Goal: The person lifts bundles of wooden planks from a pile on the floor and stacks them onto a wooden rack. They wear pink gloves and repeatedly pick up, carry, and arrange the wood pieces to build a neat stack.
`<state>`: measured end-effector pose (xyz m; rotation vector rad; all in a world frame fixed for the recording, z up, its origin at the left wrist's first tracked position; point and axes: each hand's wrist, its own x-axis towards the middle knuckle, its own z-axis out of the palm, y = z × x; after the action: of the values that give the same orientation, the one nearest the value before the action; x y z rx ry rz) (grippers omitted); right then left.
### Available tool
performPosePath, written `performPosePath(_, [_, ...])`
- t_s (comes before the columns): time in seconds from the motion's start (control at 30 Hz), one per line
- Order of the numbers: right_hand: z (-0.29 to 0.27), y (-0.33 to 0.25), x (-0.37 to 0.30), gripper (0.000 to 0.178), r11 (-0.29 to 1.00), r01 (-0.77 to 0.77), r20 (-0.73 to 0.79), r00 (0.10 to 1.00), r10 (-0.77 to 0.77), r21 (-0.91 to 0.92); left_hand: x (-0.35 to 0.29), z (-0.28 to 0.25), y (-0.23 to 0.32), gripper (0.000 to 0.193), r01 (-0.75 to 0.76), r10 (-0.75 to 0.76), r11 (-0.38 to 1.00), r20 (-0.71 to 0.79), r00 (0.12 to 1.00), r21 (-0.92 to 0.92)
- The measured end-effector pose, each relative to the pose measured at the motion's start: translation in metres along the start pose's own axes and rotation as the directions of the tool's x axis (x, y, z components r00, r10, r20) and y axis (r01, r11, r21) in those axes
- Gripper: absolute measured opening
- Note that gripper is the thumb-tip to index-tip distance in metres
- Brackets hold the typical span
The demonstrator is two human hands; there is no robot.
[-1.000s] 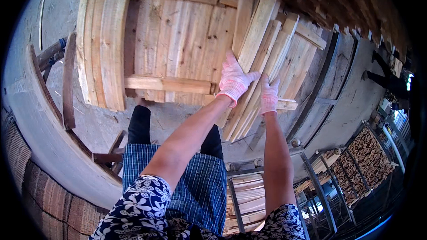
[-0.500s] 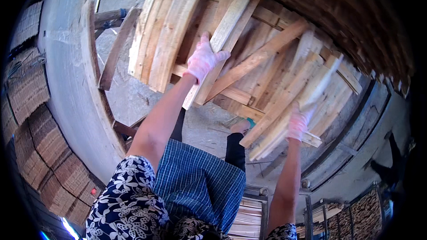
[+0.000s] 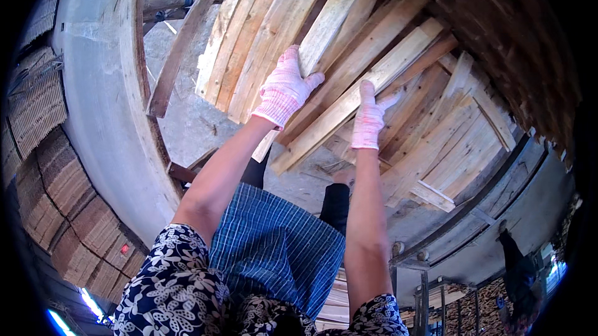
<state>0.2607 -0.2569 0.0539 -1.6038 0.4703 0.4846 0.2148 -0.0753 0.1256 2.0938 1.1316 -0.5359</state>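
Note:
My left hand [image 3: 285, 90], in a pink-and-white knit glove, is closed around a pale wooden plank [image 3: 339, 15], its thumb at the plank's right side. My right hand [image 3: 370, 115], gloved alike, grips another pale plank [image 3: 398, 62] along its right edge, thumb on top; the fingers beneath are partly hidden. Both planks slant up and away to the right. Between them lie more planks [image 3: 367, 46], and left of my left hand several boards [image 3: 261, 43] sit side by side. A reddish diagonal board [image 3: 430, 59] shows partly behind the right-hand plank.
More boards [image 3: 436, 149] lie to the right, with a short offcut [image 3: 433, 196] at their near end. A weathered wooden frame [image 3: 140, 80] stands at left, beside stacked brown ribbed bundles [image 3: 68, 193]. Dark layered material [image 3: 498, 31] overhangs the far right. Another person [image 3: 520, 274] is at the lower right.
My right hand has moved left and farther forward from the right-hand boards, shifting planks towards my left hand. Those planks now cover much of the diagonal board. My left hand stays on its plank.

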Motion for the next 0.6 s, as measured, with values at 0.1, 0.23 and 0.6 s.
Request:
performPosePath(0.1, [-0.003,-0.007,-0.011,0.106,0.982,0.029,-0.06,0.997,-0.041,-0.189,-0.022,-0.014,0.006,0.093,-0.061,0.058,0.998,-0.071,0.996,-0.029])
performPosePath(0.23, [-0.023,-0.035,-0.044,0.102,0.948,0.07,-0.004,0.997,-0.075,-0.311,-0.03,0.026,0.019,0.093,-0.255,0.241,0.965,-0.16,0.957,-0.068])
performPosePath(0.6, [-0.076,0.008,-0.015,0.096,0.876,0.031,0.027,0.999,-0.02,-0.481,-0.023,0.048,0.016,0.072,-0.49,0.511,0.837,-0.029,0.859,0.245])
